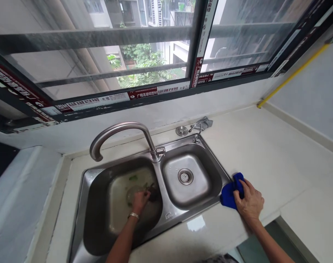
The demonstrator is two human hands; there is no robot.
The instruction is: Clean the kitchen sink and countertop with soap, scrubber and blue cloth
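Note:
My left hand (140, 201), with a bracelet at the wrist, reaches down into the left basin (96, 219), which holds cloudy water. Its fingers are closed together; beside them is a dark clump in the water that I cannot make out. Green leaf scraps (133, 178) float a little beyond. My right hand (250, 201) presses on a bunched blue cloth (229, 195) at the right rim of the sink, partly on the counter. Its fingers curl over a fold of the cloth.
A curved steel faucet (122, 126) arches over the left basin. The right basin (193, 197) has a drain strainer (185, 176). Behind it lie a round metal stopper (181, 130), a small tap (197, 133) and a grey rag (204, 123). A window (144, 62) spans the back wall.

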